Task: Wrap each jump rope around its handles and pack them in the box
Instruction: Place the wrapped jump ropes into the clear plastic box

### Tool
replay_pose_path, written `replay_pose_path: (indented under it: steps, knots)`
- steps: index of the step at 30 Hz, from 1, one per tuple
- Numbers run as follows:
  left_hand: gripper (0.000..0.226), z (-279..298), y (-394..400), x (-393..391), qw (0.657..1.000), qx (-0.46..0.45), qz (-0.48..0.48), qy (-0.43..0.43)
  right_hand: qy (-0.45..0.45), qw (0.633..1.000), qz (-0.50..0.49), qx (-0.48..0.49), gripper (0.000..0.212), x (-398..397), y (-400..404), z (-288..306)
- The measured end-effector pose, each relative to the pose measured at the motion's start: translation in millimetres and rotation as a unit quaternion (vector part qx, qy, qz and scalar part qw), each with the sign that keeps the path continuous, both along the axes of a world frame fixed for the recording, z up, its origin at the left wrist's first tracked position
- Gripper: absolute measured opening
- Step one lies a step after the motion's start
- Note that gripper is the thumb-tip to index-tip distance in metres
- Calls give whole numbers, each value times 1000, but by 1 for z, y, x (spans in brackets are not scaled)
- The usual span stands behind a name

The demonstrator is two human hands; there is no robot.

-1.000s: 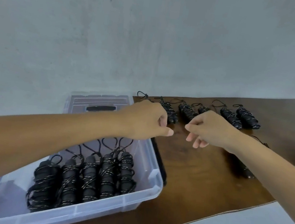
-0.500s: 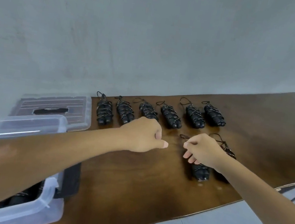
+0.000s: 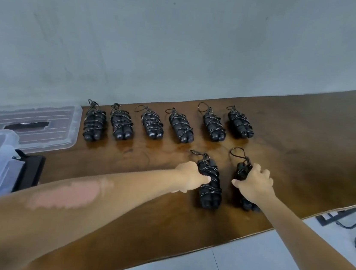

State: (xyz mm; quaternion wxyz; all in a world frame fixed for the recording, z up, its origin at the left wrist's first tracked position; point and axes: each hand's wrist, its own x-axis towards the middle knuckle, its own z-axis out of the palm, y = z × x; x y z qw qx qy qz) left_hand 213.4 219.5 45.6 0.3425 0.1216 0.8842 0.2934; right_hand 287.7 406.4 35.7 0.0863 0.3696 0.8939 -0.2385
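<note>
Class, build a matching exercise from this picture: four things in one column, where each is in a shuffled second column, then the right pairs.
Things:
1. left hand
2. right hand
3. box lid
4. row of six wrapped ropes

Places:
A. flat on the table, far left
B. gripping the nearer-left bundle
C. along the wall side
D. gripping the nearer-right bundle

Pairs: 1-B, 2-D, 3-A, 4-C
</note>
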Motion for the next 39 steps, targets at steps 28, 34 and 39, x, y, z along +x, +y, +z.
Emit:
replay_pose_path:
  steps: [28,34,39]
  knots:
    - [18,85,-92,11,974,216,60,-38,205,883,-24,-421,70,14,-73,70]
    - [24,130,-182,14,974,215,59,24,235,844,15,-483,63,10,-143,108]
    - [27,155,-261,17,972,210,81,65,222,810,65,-539,61,9,-208,139]
